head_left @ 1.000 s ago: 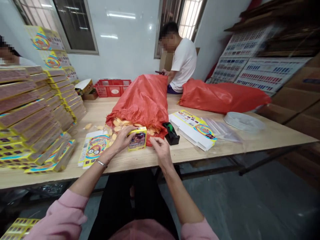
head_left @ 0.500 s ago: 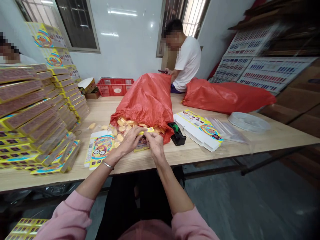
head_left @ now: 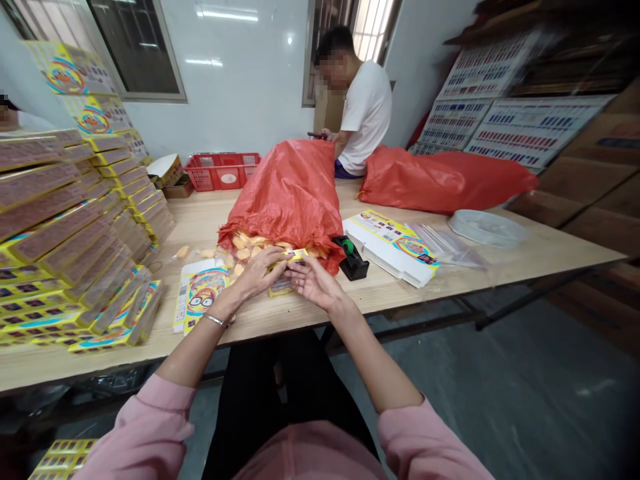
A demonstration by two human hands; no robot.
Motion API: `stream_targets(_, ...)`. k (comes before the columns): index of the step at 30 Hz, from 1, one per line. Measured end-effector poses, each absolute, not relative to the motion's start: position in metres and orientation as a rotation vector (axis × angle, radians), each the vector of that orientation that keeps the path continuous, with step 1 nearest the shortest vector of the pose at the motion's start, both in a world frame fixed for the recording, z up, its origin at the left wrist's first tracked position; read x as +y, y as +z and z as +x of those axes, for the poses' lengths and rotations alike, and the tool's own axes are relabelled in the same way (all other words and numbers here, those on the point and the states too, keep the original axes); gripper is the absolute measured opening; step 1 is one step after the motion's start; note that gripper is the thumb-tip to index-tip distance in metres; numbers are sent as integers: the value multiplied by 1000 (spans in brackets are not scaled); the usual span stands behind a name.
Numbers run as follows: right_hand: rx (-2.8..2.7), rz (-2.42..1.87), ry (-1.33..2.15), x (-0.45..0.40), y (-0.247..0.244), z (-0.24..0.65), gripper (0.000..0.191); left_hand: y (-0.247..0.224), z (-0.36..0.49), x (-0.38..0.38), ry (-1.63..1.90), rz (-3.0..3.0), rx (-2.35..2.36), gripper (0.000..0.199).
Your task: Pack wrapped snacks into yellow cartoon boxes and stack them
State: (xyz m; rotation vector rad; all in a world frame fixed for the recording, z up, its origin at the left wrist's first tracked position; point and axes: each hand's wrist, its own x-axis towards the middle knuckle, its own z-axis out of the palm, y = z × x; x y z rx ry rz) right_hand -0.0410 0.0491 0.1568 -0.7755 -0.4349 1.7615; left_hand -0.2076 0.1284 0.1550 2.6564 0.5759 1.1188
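Small yellow printed cardboard box (head_left: 283,285) sits tilted under both hands at the mouth of a red woven sack (head_left: 280,193); the left hand (head_left: 257,272) curls half-closed over its edge, grip hidden, and the right hand (head_left: 316,283) lies half-open against it. A bump to the sack could send pale yellow crisps (head_left: 245,245) sliding over the flat printed carton blank (head_left: 203,293) at nine o'clock, and the black tape dispenser (head_left: 351,260) at two o'clock crowds the right hand's elbow-room, while stacked yellow boxes (head_left: 65,227) wall off ten o'clock.
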Motion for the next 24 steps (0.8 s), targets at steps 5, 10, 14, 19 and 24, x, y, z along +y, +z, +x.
stream_targets(5, -415, -820, 1852, 45, 151, -39, 53, 163, -197, 126, 1157, 2611, 704, 24)
stream_targets(10, -453, -1068, 1750, 16, 108, -56, 31, 175, -193, 125, 970, 2764, 838, 18)
stream_targets(14, -784, -977, 1580, -14, 95, -61, 40, 189, -191, 107, 734, 2815, 953, 31)
stream_targets(19, -1125, -1161, 1449, -37, 107, -58, 42, 214, -213, 67, 647, 3008, 880, 22)
stream_targets(24, -1196, -1157, 1482, -35, 97, -58, 59, 276, -275, 33, 1265, 3255, 800, 24)
